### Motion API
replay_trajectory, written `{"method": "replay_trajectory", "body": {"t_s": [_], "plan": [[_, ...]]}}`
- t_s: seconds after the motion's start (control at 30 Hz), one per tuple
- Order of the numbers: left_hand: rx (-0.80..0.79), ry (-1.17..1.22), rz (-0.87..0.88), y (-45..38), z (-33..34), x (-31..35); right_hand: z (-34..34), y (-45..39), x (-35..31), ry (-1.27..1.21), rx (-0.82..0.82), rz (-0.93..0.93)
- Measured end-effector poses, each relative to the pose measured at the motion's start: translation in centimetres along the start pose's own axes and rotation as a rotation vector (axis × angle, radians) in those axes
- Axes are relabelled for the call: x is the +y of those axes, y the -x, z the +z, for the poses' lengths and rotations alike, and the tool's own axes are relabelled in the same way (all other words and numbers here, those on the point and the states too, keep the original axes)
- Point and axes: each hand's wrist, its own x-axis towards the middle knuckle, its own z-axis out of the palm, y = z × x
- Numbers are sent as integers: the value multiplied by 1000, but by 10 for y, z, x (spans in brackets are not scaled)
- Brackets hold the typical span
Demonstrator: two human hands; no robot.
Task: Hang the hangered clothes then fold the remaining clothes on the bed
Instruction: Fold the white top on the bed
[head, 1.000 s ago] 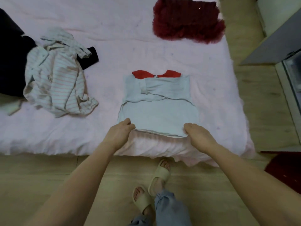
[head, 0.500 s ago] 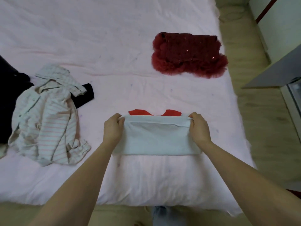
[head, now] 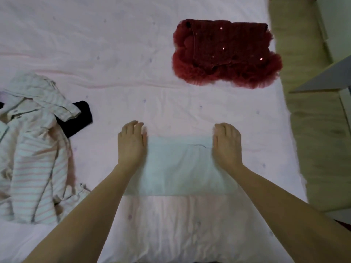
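The left hand [head: 131, 144] is laid flat, palm down, on the left end of the folded light-blue garment [head: 180, 166], its fingers held straight and reaching just past the far edge onto the sheet. The right hand [head: 227, 144] is laid flat in the same way on the right end, fingers straight and close together. Nothing is pinched or gripped by either hand. The garment is seen as a neat rectangle in the lower centre of the frame, between the two forearms, on the pale pink bed [head: 114, 54].

A folded dark red garment [head: 226, 54], frilled at its edges and dotted with small sequins, is placed in the upper right of the frame, well apart from the hands. A crumpled striped shirt [head: 36, 149] is spread at the left edge of the frame, and part of a dark garment [head: 79, 118] is seen beneath its upper right side. A strip of wooden floor [head: 311, 130] is visible along the right side.
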Motion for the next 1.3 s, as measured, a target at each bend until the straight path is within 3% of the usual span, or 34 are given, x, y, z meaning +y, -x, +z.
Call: {"method": "replay_trajectory", "body": {"t_s": [0.07, 0.17, 0.3, 0.57, 0.7, 0.83, 0.93, 1.0, 1.17, 1.23, 1.3], "plan": [[15, 4, 273, 6, 6, 10, 10, 9, -7, 32, -36, -244], [-221, -113, 502, 19, 25, 14, 30, 22, -16, 110, -236, -465], [-420, -239, 431, 16, 49, -17, 50, 13, 3, 133, -319, -248], [-450, -45, 302, -16, 18, -8, 26, 2, 5, 131, -299, -186], [-778, 9, 196, -41, 1, -2, 1, -16, 7, 94, -514, -163], [-857, 8, 235, -55, -12, 6, -17, -28, 3, 74, -685, -118], [-787, 147, 285, -65, -34, 12, -47, -30, 4, -4, -614, -83], [-665, 221, 341, -76, -61, 24, -79, -35, 6, -58, -436, -55], [-139, 268, 556, -110, -119, 68, -150, -57, 6, 39, 49, -148], [73, 187, 638, -117, -128, 81, -164, -60, 7, 129, 158, -184], [135, 119, 664, -118, -124, 84, -163, -59, 13, 194, 189, -215]]}}
